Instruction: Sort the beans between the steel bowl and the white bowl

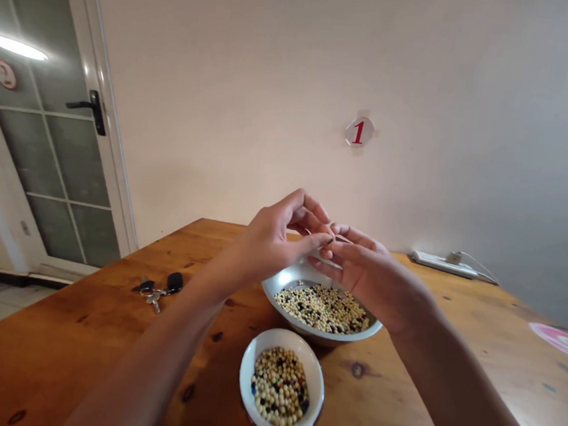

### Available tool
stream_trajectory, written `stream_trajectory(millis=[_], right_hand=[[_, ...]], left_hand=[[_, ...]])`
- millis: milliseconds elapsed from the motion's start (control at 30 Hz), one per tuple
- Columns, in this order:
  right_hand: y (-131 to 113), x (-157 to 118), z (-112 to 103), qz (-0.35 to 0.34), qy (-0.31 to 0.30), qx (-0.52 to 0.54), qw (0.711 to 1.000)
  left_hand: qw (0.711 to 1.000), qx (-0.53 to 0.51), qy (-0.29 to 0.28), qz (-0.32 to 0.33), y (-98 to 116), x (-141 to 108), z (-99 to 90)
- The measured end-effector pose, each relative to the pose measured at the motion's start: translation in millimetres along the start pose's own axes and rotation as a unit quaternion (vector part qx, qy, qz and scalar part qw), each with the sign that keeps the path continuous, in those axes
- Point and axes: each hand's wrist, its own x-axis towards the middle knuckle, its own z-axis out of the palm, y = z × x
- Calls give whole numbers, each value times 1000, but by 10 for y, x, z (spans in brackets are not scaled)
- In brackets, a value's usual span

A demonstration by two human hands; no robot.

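Observation:
My left hand point(290, 230) and my right hand point(364, 264) meet in the air above the far rim of a metal bowl point(376, 329). Fingertips of both are pinched together and touch. A tiny dark spot shows at my left thumb tip, perhaps a bead; what the fingers hold is too small to make out. Inside the metal bowl lie many cream and black beads point(322, 307). Closer to me stands a smaller white bowl point(317, 390) with dark rim marks, holding cream, black and a few coloured beads point(280, 387).
On the wooden table point(124, 358), a bunch of keys point(154, 297) with a black fob lies to the left. A white power strip point(444, 264) with a plugged-in cable is at the back right, by the wall. A pink round sticker point(563, 342) is at the right edge.

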Motion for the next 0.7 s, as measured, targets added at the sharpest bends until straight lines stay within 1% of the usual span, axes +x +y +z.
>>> stream_trajectory(millis=[100, 167, 267, 333, 400, 600, 700], right_hand=[[52, 7, -32, 19, -43, -29, 998], [90, 6, -39, 32, -69, -81, 994], [133, -4, -24, 50, -81, -169, 981], [148, -11, -10, 60, -84, -202, 974], [154, -13, -6, 64, -87, -219, 970], [130, -21, -17, 67, -107, -260, 957], [113, -12, -52, 71, -104, -305, 944]], left_hand=[[995, 98, -31, -3, 33, -38, -86], [987, 144, -75, -5, 50, -64, -149], [969, 194, -150, -18, 57, -89, -217], [959, 215, -181, -29, 48, -90, -234], [953, 229, -194, -35, 33, -81, -234], [952, 237, -189, -40, -2, -57, -235], [947, 256, -189, -43, -1, -59, -240]])
